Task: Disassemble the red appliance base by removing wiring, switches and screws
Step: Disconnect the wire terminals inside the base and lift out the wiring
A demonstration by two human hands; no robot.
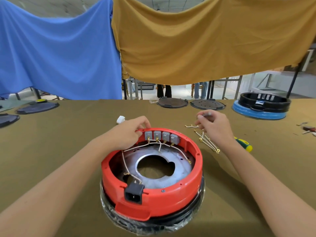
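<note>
Nearest to the person, the round red plastic appliance base [152, 190] sits upside down on a black ring wrapped in clear film, on the olive-brown cloth table [59, 177]. A black power socket [133, 193] sits in its near wall, and thin white wires [125, 165] run from there to four grey switches [162, 137] on the far wall. The left hand [127, 134] grips the far rim beside the switches. The shell looks stiff and light, so the rim is a good place to hold; the wires are soft and should be pulled at their brass terminals. Further right, the right hand [214, 128] pinches one small thin piece above the loose removed wires [207, 142], near a green and yellow screwdriver [244, 144].
</note>
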